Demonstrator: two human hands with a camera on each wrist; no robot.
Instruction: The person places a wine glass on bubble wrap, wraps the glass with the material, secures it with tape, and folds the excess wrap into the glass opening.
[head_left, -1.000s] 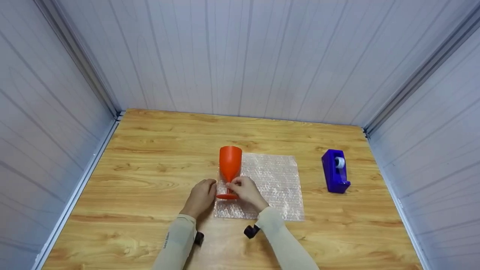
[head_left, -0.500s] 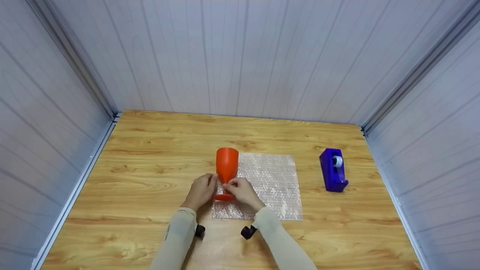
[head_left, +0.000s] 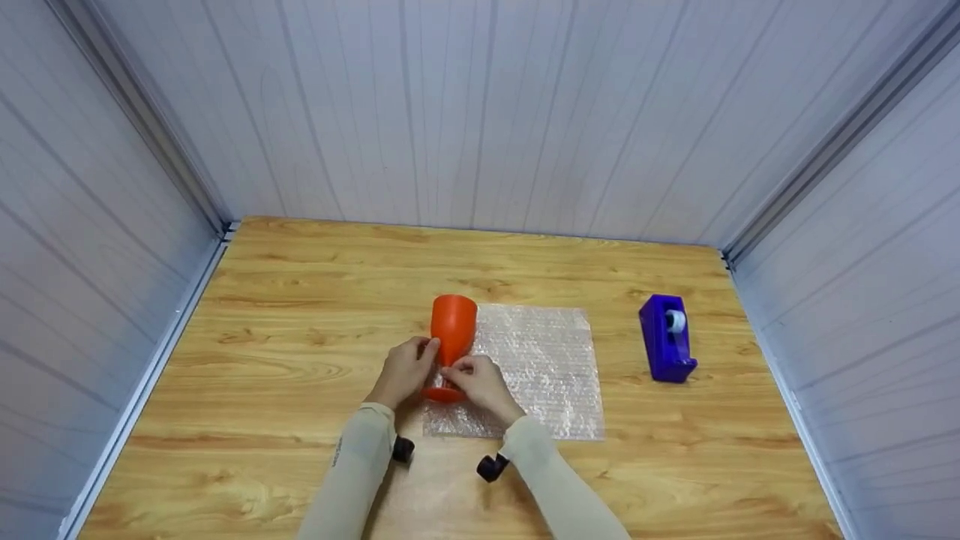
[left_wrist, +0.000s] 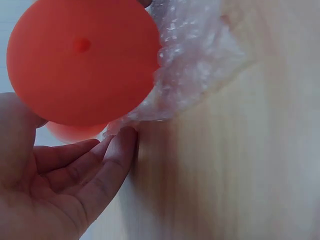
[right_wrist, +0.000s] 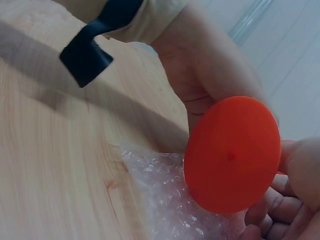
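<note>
An orange-red goblet (head_left: 453,319) lies along the left side of a clear bubble wrap sheet (head_left: 540,367), bowl away from me and foot nearest me. My right hand (head_left: 484,384) pinches the stem between thumb and fingers. On the goblet's left, my left hand (head_left: 406,373) has its thumb at the bowl. The left wrist view shows that hand's fingers (left_wrist: 95,185) extended, fingertips at the wrap's edge below the goblet's round foot (left_wrist: 82,70). The foot (right_wrist: 232,155) hides part of the right hand's hold in the right wrist view.
A blue tape dispenser (head_left: 665,341) with a white roll stands at the right of the wooden table (head_left: 300,315). Pale panel walls (head_left: 480,112) enclose the table's back and sides. Black wrist cameras (head_left: 491,467) hang under both sleeves.
My left hand has moved forward and right, from beside the foot to the goblet's bowl. The right hand still pinches the stem. The goblet now tilts slightly, its foot shifted left.
</note>
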